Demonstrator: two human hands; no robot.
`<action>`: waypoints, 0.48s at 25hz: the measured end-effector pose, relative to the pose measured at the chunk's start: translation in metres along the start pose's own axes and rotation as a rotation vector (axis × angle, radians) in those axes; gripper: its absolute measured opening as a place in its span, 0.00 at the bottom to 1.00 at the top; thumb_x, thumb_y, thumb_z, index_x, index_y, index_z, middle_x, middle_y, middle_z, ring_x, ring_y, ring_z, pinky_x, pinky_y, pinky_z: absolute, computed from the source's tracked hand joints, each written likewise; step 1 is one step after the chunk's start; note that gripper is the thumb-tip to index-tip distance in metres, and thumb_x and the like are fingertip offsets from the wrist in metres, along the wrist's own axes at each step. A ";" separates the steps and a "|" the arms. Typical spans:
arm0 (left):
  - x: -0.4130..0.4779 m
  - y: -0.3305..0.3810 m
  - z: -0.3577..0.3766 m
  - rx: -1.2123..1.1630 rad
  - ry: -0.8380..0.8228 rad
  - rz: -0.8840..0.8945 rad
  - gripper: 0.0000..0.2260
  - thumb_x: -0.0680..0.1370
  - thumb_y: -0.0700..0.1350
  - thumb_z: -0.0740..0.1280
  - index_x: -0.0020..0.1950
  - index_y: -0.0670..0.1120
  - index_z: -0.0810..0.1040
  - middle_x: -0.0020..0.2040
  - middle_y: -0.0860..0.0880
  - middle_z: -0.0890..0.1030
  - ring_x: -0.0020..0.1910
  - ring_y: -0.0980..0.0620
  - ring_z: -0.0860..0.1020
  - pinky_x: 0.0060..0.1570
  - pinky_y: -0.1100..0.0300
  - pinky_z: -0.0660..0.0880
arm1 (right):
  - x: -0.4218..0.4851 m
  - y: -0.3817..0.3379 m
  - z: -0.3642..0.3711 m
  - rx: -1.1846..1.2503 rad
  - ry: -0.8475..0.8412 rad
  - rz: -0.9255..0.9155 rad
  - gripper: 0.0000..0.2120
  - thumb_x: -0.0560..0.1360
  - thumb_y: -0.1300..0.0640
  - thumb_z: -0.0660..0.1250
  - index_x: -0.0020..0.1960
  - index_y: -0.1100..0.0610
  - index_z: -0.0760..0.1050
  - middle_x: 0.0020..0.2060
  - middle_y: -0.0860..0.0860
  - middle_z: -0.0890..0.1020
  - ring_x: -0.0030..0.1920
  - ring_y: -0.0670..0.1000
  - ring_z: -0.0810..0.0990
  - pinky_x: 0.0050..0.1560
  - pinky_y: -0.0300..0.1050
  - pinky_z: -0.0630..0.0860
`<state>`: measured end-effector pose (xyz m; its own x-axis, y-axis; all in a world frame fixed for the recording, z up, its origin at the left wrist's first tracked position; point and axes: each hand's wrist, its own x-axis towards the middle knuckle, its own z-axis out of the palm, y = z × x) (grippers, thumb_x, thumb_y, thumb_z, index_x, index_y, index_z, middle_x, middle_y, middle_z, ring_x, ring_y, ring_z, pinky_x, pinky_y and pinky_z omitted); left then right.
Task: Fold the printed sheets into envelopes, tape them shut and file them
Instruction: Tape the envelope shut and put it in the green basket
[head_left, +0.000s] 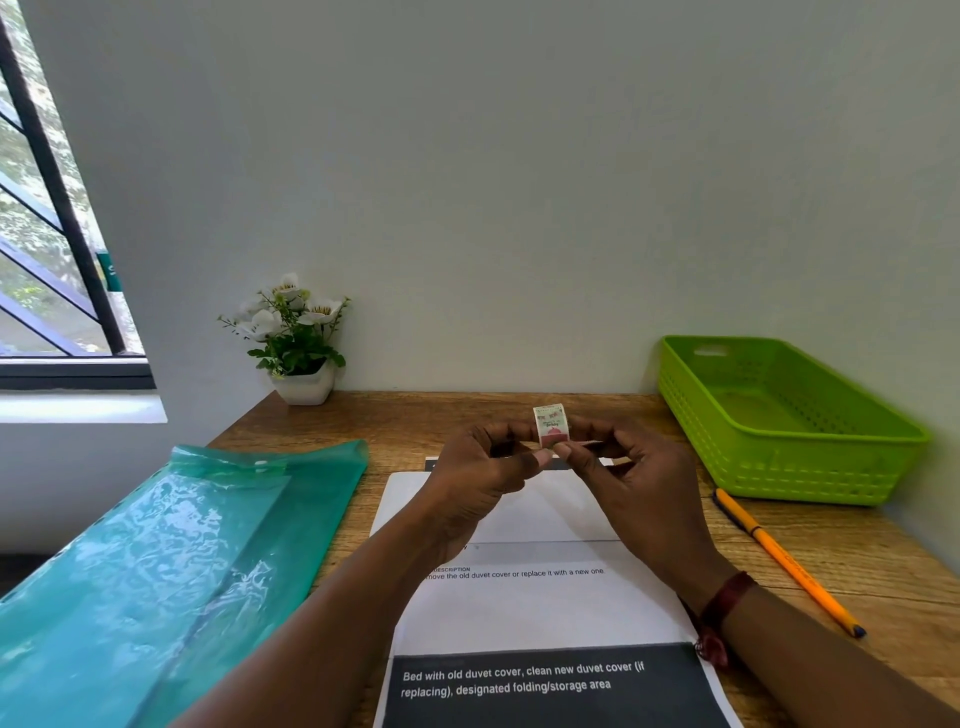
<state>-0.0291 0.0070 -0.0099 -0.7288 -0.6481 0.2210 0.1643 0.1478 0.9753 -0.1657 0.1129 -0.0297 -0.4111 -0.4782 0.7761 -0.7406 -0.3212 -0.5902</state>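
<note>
A small roll of patterned tape (550, 425) is held up above the desk between both hands. My left hand (480, 478) pinches it from the left and my right hand (631, 480) pinches it from the right, thumbs meeting at its lower edge. Under the hands lies a printed sheet (540, 613) with its top part folded down into a white flap (550, 514). A translucent green plastic folder (156, 566) lies at the left of the desk.
A green plastic basket (789, 467) stands at the back right against the wall. An orange pen (784, 558) lies in front of it. A white pot of flowers (301, 343) sits at the back left of the wooden desk (883, 571).
</note>
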 end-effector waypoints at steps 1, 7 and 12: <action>-0.001 0.000 0.001 0.010 -0.006 0.010 0.08 0.73 0.38 0.73 0.51 0.46 0.85 0.45 0.49 0.85 0.40 0.54 0.76 0.39 0.60 0.73 | 0.001 0.000 0.000 0.005 0.008 0.004 0.16 0.70 0.44 0.71 0.55 0.48 0.80 0.47 0.39 0.84 0.47 0.38 0.82 0.43 0.37 0.80; -0.002 0.002 0.004 0.095 -0.013 0.034 0.07 0.75 0.41 0.71 0.52 0.46 0.84 0.48 0.49 0.84 0.45 0.52 0.76 0.41 0.60 0.76 | 0.001 0.001 -0.003 -0.075 -0.028 -0.146 0.18 0.74 0.51 0.71 0.63 0.42 0.75 0.51 0.42 0.82 0.48 0.41 0.82 0.40 0.34 0.79; -0.002 0.001 0.006 0.117 -0.001 0.053 0.05 0.76 0.42 0.70 0.49 0.49 0.84 0.45 0.50 0.84 0.44 0.53 0.75 0.42 0.59 0.75 | 0.001 0.000 -0.003 -0.064 0.021 -0.186 0.12 0.73 0.55 0.72 0.56 0.47 0.80 0.49 0.39 0.82 0.49 0.39 0.81 0.40 0.33 0.78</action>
<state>-0.0318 0.0128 -0.0095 -0.7219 -0.6362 0.2721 0.1236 0.2683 0.9554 -0.1678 0.1147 -0.0287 -0.2745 -0.3977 0.8755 -0.8369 -0.3496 -0.4212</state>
